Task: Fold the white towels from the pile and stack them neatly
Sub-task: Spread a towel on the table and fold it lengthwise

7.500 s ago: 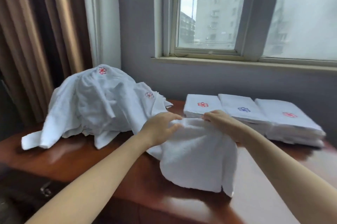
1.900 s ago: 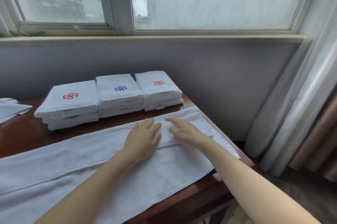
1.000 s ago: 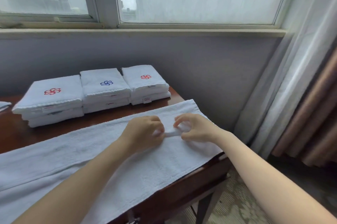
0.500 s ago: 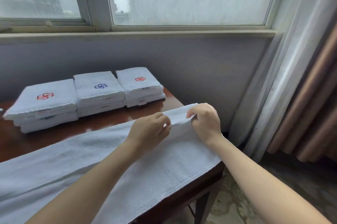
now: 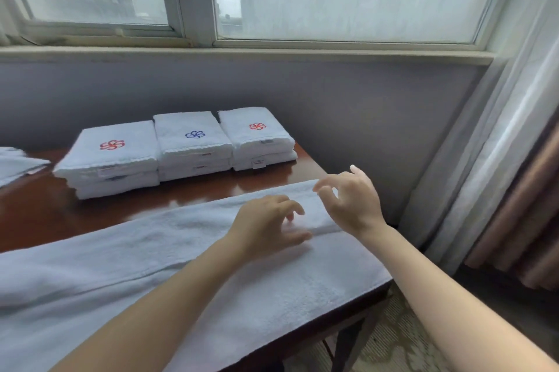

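Note:
A long white towel (image 5: 181,265), folded lengthwise, lies flat across the wooden table (image 5: 39,217) with its end at the right edge. My left hand (image 5: 269,228) hovers just over the towel's middle fold, fingers loosely curled and holding nothing. Above the towel's far right corner my right hand (image 5: 352,200) is raised, its fingers spread and lightly bent, empty. Three stacks of folded white towels stand at the back: one with a red flower (image 5: 112,156), one with a blue flower (image 5: 193,141), one with a red flower (image 5: 257,135).
A bit of the unfolded pile (image 5: 15,162) shows at the far left edge. The grey wall and window sill (image 5: 272,53) run behind the table. Curtains (image 5: 514,159) hang to the right, past the table's right edge, with patterned floor below.
Half a second ago both hands pinched the towel's far right corner and lifted it. Now the corner lies flat again and both hands have let go.

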Demonstrator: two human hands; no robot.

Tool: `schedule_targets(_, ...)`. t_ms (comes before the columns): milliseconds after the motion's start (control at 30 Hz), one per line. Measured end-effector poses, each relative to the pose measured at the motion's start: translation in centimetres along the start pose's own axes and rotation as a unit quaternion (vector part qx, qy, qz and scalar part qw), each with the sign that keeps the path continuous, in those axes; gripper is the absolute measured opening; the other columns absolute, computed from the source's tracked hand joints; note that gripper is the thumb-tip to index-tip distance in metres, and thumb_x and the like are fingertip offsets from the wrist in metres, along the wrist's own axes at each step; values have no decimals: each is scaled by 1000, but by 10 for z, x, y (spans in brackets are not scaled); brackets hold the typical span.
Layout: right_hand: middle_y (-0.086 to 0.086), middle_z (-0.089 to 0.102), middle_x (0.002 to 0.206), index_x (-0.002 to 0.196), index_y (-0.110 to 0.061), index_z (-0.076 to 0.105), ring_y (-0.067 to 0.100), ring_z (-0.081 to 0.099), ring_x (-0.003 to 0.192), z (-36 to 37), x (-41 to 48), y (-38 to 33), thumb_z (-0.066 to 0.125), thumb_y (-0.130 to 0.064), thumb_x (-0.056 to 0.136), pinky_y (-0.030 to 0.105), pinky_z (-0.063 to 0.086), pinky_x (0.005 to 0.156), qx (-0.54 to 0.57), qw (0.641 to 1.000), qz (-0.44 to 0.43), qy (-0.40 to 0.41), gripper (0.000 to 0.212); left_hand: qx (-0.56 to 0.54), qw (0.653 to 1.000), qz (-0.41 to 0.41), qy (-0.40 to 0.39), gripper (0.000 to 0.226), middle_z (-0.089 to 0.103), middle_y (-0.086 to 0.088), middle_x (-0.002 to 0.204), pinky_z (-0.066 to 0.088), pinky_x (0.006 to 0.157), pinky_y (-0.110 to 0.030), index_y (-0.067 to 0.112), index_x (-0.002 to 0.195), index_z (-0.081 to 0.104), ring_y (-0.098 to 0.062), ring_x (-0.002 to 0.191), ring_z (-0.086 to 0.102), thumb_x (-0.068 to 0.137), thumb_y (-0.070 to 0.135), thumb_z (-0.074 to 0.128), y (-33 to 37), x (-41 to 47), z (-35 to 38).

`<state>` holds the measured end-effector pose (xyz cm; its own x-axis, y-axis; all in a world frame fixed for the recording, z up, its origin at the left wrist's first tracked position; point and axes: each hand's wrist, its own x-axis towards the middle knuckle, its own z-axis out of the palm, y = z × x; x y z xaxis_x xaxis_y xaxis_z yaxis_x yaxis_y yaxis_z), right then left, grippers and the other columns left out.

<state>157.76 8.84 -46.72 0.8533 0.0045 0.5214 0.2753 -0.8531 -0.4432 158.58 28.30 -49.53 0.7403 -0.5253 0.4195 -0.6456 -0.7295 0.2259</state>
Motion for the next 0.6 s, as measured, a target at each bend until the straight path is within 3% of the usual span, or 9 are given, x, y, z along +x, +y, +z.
schedule_targets(67,-5,74,86,86,-21,77,19,62,82,11,2,-20,48,-23,89,37,42,99,18,999,-11,-29,29,8,1000,-9,15,43,62,19,96,32,66,-22,36,108,66,-2,83,52,78,67,63,-12,-17,-16)
schedule_targets(133,-7,74,95,94,-24,75,16,64,87,26,0,-43,55,-19,90,32,48,82,39,996,-28,-76,21,21,999,-17,30,41,65,16,97,34,65,-23,32,106,69,-7,87,59,79,62,67,-28,-39,-34)
schedule_targets(367,-10,65,124,121,-30,65,11,58,113,95,-19,-146,55,-21,90,28,45,94,90,954,-132,-253,35,80,990,-110,30,40,71,4,104,51,75,-34,21,105,73,-22,93,66,80,52,74,-86,-140,-96)
schedule_targets(433,-8,57,137,133,-30,57,13,48,127,115,-30,-170,55,-29,91,31,35,107,78,940,-178,-280,42,91,987,-130,28,44,70,3,106,52,79,-36,19,106,73,-22,96,66,82,55,70,-97,-163,-106)
schedule_targets(500,-6,40,151,145,-32,42,17,29,143,138,-42,-196,48,-42,96,41,14,118,35,923,-222,-313,51,108,980,-161,34,51,70,0,107,52,84,-36,16,106,74,-23,98,66,84,60,62,-108,-191,-117)
schedule_targets(600,-5,18,161,152,-35,25,22,5,151,165,-51,-217,39,-50,96,51,-4,118,-14,906,-255,-338,60,139,963,-226,50,65,66,-1,122,41,106,-41,19,117,71,-23,117,59,81,66,42,-124,-226,-127)
